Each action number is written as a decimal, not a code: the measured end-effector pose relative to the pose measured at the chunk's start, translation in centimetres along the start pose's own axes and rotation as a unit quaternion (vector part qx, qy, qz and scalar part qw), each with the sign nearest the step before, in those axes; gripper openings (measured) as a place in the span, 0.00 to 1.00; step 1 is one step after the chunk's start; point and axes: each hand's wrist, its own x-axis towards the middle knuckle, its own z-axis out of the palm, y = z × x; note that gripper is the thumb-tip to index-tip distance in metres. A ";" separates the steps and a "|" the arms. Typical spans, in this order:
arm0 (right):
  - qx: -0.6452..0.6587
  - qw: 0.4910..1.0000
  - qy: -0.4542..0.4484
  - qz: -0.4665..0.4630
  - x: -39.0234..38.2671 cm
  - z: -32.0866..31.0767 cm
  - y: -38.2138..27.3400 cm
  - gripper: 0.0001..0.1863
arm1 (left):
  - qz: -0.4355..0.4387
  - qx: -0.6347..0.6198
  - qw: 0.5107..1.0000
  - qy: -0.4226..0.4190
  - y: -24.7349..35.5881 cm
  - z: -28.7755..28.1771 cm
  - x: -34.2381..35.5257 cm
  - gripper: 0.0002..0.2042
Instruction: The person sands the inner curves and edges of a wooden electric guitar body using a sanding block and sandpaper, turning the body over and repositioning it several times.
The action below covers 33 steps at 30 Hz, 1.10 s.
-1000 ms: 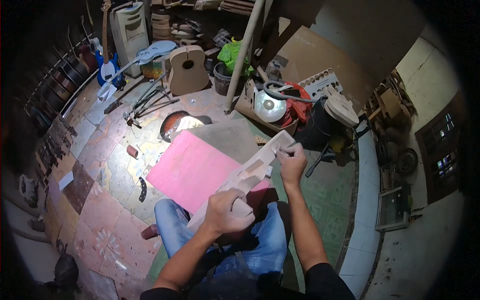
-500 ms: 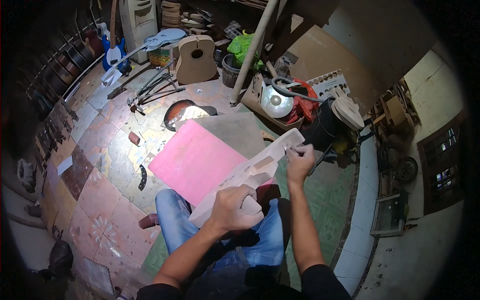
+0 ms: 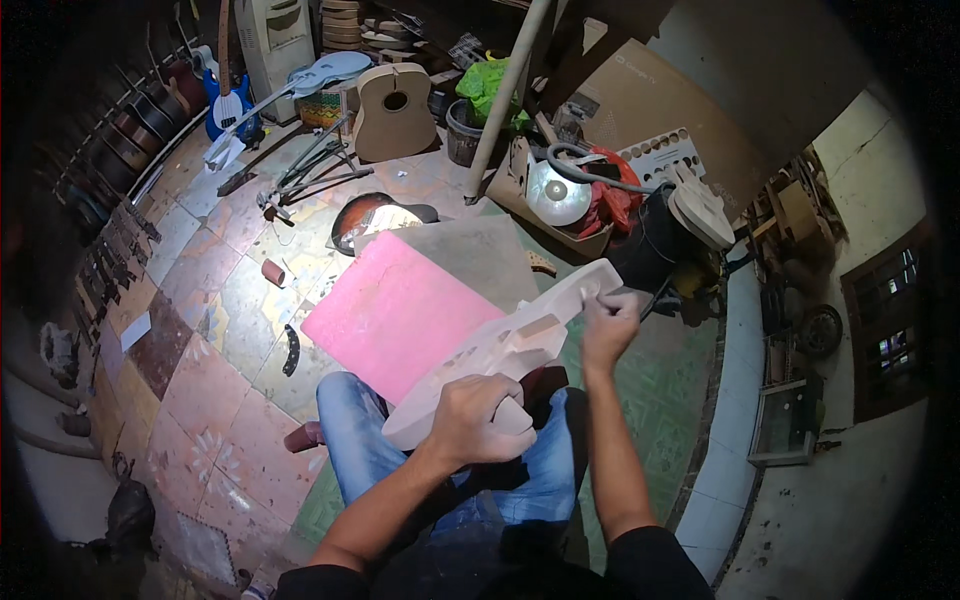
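A pale, unfinished electric guitar body [image 3: 560, 303] with cut-out cavities lies tilted across my lap. My left hand [image 3: 478, 418] is wrapped round its near edge, thumb and fingers closed. At the far right end, my right hand [image 3: 608, 325] is pinched against the body's edge. Whatever its fingers hold, if anything, is too small or hidden to make out. Both hands look dusty. Under and beyond the body lies a pink board [image 3: 395, 305], which partly covers a grey board [image 3: 475, 250].
A sunburst guitar body [image 3: 365, 222] lies past the boards. Farther off stand a bare acoustic guitar body [image 3: 395, 125], a folded metal stand [image 3: 310, 165] and a slanted pole [image 3: 505, 100]. To the right are a cardboard box [image 3: 520, 205] and a black bucket [image 3: 645, 245].
The view has shifted slightly. My left hand keeps its grip on the guitar body, and my right hand stays pinched at its far end, with only a small change in position.
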 end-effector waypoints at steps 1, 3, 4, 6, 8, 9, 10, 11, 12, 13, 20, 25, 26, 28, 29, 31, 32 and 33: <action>-0.001 1.000 0.003 0.001 -0.9 0.2 0.9 0.16 | -0.005 0.002 1.000 -0.001 0.0 0.2 0.1 0.17; 0.018 0.996 -0.087 -0.001 -2.6 0.2 2.3 0.15 | -0.009 0.003 1.000 -0.007 -0.3 0.2 0.2 0.17; -0.032 0.996 -0.087 -0.003 -0.9 -0.4 2.4 0.15 | -0.012 0.003 1.000 -0.013 -0.2 -0.3 0.1 0.17; -0.009 0.999 -0.039 0.010 -0.6 -0.4 0.6 0.14 | -0.017 -0.005 0.999 -0.030 -0.1 -0.6 -0.3 0.17; 0.009 1.000 -0.009 -0.022 -1.9 0.4 1.5 0.14 | -0.004 0.004 1.000 -0.018 0.0 -0.4 -0.1 0.16; 0.007 1.000 -0.002 -0.021 -2.0 -0.1 3.2 0.14 | 0.000 0.000 1.000 -0.022 0.0 -0.3 -0.1 0.16; 0.007 0.998 -0.051 -0.025 -2.1 0.1 3.0 0.14 | -0.010 0.003 1.000 -0.020 -0.4 -0.7 -0.7 0.16; 0.003 0.995 -0.099 -0.029 -2.3 -0.2 2.1 0.15 | -0.021 0.002 1.000 -0.019 -0.4 -1.0 -1.0 0.16; 0.014 0.997 -0.075 0.004 -0.4 -0.5 1.3 0.15 | -0.022 0.003 1.000 -0.022 -0.5 -1.0 -0.8 0.16; 0.014 0.997 -0.075 0.006 -0.6 -0.4 1.3 0.15 | -0.007 0.010 1.000 -0.014 -0.5 -0.8 -0.4 0.16; 0.033 0.998 -0.051 -0.017 0.1 -1.0 -0.6 0.17 | 0.007 0.018 1.000 -0.009 -0.5 -1.4 -0.7 0.16; 0.061 0.994 -0.092 0.022 -2.9 0.9 1.4 0.20 | -0.018 -0.003 1.000 -0.025 -1.0 -1.6 -1.2 0.15; 0.051 0.996 -0.066 0.017 -1.0 0.5 0.2 0.21 | -0.023 -0.012 0.999 -0.019 -1.2 -1.8 -1.6 0.15; 0.030 0.999 -0.033 0.015 -1.1 -0.3 0.3 0.22 | -0.018 -0.011 0.999 -0.028 -0.7 -1.6 -1.0 0.15; 0.020 0.999 -0.031 -0.010 -2.2 0.3 1.2 0.22 | -0.009 -0.004 1.000 -0.028 -0.6 -1.4 -0.4 0.15; 0.011 0.999 -0.030 -0.035 -2.5 0.6 2.1 0.22 | -0.014 0.002 1.000 -0.028 -0.8 -1.6 -0.9 0.15; 0.007 0.998 -0.052 -0.047 -2.1 0.4 2.1 0.23 | -0.020 0.008 0.999 -0.027 -1.0 -1.7 -1.0 0.16; 0.002 0.996 -0.074 -0.060 -1.7 0.1 2.1 0.23 | -0.019 0.010 0.999 -0.027 -1.3 -1.7 -0.9 0.16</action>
